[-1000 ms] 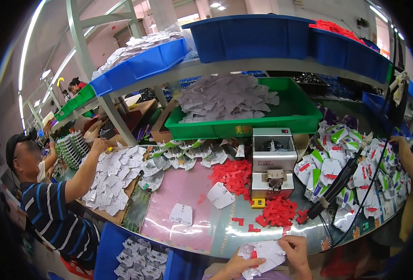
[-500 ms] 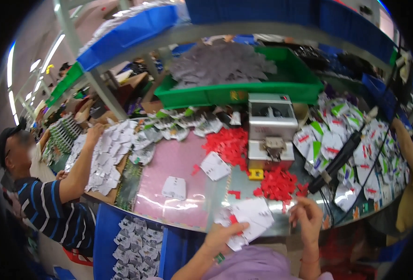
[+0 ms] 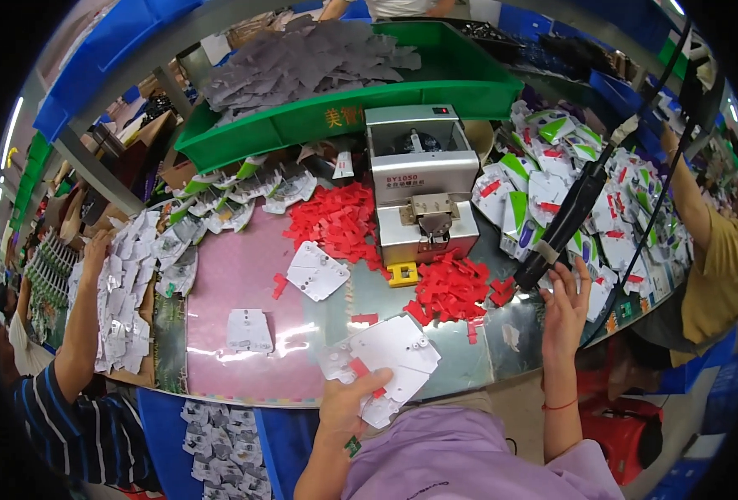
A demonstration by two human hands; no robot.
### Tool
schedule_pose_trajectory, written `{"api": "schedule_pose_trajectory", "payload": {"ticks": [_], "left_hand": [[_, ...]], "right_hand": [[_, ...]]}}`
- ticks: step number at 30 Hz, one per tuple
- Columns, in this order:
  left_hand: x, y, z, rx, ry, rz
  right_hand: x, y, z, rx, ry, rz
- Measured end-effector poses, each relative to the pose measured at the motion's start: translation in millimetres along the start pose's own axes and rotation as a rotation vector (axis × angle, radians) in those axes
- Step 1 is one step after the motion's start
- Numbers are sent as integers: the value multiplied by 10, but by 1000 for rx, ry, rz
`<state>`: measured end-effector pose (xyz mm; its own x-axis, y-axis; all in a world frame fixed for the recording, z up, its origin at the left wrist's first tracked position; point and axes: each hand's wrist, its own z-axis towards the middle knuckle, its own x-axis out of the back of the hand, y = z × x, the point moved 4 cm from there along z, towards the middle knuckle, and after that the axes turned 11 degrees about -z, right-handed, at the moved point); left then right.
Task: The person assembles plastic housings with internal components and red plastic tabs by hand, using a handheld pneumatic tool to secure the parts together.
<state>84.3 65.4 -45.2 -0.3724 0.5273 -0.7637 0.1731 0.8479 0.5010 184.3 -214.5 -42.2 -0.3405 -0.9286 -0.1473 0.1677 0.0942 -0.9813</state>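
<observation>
My left hand (image 3: 348, 404) is closed on a white plastic panel (image 3: 409, 354), tilted above the table's near edge. Its thumb lies over a small red plastic piece (image 3: 359, 367) on that panel. Just right of the lower end of a black electric screwdriver (image 3: 570, 215), my right hand (image 3: 564, 321) is raised with its fingers apart. Whether a fingertip touches the tool I cannot tell. Two more white panels (image 3: 317, 272) (image 3: 249, 331) lie flat on the table to the left.
A silver screw-feeding machine (image 3: 423, 179) with a yellow block (image 3: 402, 274) stands between heaps of red pieces (image 3: 335, 221) (image 3: 452, 287). Behind is a green tray (image 3: 277, 133) of grey parts. White-and-green assemblies (image 3: 544, 196) pile up at right. Co-workers' arms (image 3: 83, 312) (image 3: 692, 196) reach in from both sides.
My right hand has risen to the screwdriver's lower end, its fingers spreading. My left hand still holds the panel and red piece. The whole view has shifted.
</observation>
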Motion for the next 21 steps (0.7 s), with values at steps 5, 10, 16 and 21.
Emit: {"api": "schedule_pose_trajectory", "payload": {"ticks": [5, 10, 16, 21], "left_hand": [[86, -2, 53, 12, 58, 54], [-21, 20, 88, 39, 45, 13], [-47, 36, 161, 69, 55, 41], [-103, 92, 282, 37, 73, 68]], "right_hand": [[-335, 31, 189, 11, -161, -56], [-494, 106, 384, -73, -155, 26], [-774, -113, 299, 17, -310, -27], [-1282, -601, 242, 397, -456, 2]]}}
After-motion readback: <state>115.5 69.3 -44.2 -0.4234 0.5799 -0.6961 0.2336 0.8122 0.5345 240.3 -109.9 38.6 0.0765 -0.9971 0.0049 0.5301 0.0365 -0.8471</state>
